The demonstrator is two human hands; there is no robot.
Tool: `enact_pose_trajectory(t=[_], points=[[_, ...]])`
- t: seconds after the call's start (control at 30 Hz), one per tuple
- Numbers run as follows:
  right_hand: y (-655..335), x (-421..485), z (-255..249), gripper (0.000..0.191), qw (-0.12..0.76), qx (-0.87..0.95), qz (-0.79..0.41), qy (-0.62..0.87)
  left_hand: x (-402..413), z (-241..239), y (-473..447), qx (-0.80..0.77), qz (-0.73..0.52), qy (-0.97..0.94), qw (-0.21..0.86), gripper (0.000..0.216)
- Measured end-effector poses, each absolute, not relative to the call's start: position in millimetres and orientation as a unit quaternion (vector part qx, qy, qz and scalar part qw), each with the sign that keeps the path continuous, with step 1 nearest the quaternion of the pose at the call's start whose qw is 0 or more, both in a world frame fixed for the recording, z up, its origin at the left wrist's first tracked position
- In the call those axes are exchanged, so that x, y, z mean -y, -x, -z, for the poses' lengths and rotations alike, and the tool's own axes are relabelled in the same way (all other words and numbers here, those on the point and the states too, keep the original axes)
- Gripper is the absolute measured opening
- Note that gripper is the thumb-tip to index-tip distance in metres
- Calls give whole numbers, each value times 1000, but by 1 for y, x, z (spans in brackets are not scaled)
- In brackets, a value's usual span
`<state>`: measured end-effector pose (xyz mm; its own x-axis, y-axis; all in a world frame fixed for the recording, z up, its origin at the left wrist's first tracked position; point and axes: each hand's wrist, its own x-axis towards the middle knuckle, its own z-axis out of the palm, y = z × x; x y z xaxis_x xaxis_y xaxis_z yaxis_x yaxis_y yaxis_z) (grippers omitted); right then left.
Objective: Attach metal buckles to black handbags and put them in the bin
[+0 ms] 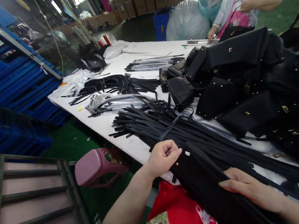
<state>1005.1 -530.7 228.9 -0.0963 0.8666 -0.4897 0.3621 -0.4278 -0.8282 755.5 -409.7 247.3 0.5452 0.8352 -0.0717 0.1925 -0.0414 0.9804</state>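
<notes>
A long black bag with small metal studs lies slanted in front of my body, across the red apron. Curled fingers and thumb of my left hand pinch its far left corner, beside a stud and a small white patch. Farther along the top edge, my right hand grips the same bag, thumb on the near side. Just beyond both hands, a tied bundle of flat black straps rests on the white table.
A large pile of black bags covers the table's right side. More strap bundles lie farther left. A pink stool stands below the table edge, near blue crates. Across the table, a person in a pink apron handles a bag.
</notes>
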Motion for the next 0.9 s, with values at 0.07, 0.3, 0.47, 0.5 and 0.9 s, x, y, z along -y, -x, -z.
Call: enact_pose_trajectory(t=[0.07, 0.3, 0.47, 0.5, 0.9], points=[[-1004, 531, -230, 48, 214, 467, -595, 618, 411, -249, -757, -391, -276, -683, 552, 30], [-1003, 530, -234, 47, 211, 453, -622, 603, 414, -261, -756, -352, -201, -821, 401, 8], [-1001, 530, -238, 43, 213, 464, -630, 585, 416, -253, -762, -323, -183, -882, 288, 8], [-1000, 529, -239, 43, 215, 467, -630, 582, 417, -251, -764, -318, -184, -889, 275, 10], [-1050, 545, -269, 50, 245, 501, -580, 594, 395, -239, -737, -391, -382, -579, 605, 22]])
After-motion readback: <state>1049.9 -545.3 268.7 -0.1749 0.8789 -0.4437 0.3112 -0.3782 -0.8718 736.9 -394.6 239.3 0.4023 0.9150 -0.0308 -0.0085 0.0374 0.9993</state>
